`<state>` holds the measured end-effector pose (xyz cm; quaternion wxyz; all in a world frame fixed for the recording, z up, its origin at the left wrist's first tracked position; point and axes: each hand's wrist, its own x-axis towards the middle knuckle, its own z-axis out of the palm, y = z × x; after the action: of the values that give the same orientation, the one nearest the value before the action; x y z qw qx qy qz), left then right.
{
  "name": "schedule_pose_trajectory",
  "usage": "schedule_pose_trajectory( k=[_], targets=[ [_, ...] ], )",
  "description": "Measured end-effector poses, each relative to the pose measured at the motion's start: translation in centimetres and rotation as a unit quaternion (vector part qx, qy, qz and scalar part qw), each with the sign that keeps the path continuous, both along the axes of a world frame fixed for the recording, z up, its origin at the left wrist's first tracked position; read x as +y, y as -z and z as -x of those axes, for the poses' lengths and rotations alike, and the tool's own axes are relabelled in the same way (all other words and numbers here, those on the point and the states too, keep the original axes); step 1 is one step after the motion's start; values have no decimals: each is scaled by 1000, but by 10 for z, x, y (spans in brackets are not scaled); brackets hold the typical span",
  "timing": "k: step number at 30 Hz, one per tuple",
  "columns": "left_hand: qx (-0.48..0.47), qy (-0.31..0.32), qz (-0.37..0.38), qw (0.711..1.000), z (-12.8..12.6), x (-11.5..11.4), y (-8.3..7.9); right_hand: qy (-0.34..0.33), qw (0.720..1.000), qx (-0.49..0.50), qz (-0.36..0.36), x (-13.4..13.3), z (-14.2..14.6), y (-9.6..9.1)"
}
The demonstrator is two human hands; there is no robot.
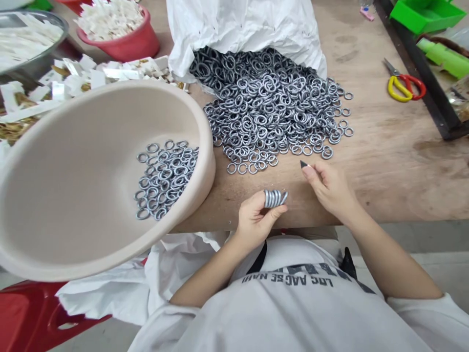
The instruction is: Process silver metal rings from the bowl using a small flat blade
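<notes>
My left hand (254, 220) pinches a short row of grey metal rings (275, 198) stood on edge between thumb and fingers. My right hand (330, 188) hovers over the wooden table (384, 171), with a small black pointed tip (303, 164) showing at its fingertips. What that tip belongs to is hidden. A large heap of loose metal rings (271, 107) spills from a white sack (242, 34) just beyond my hands. To the left, a beige plastic basin (73, 171) tilts against the table edge, holding a smaller batch of rings (164, 178).
White pieces fill a red bowl (120, 41) and a steel basin (25, 41) at the back left, with more scattered beyond the beige basin. Yellow-and-red scissors (405, 85) lie right, beside a dark rail (421, 78). A green tray (427, 14) sits beyond it. A red stool (36, 313) stands below left.
</notes>
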<state>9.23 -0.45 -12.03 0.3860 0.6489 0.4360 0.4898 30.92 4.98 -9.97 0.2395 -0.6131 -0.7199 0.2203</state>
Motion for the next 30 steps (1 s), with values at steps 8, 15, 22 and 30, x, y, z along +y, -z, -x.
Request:
schedule_pose_trajectory(
  k=[8,15,22,30],
  targets=[
    [-197,-62,199,958,8,9,3,-20,979,-199,-35,64,2,11],
    [-274,-61,237,930,6,17,3,-96,984,133,71,15,0,-2],
    [-162,-33,111,980,-12,16,6,-87,901,368,213,-19,17,-8],
    [-117,7,112,987,-14,15,6,-5,871,442,214,-19,26,6]
  ],
)
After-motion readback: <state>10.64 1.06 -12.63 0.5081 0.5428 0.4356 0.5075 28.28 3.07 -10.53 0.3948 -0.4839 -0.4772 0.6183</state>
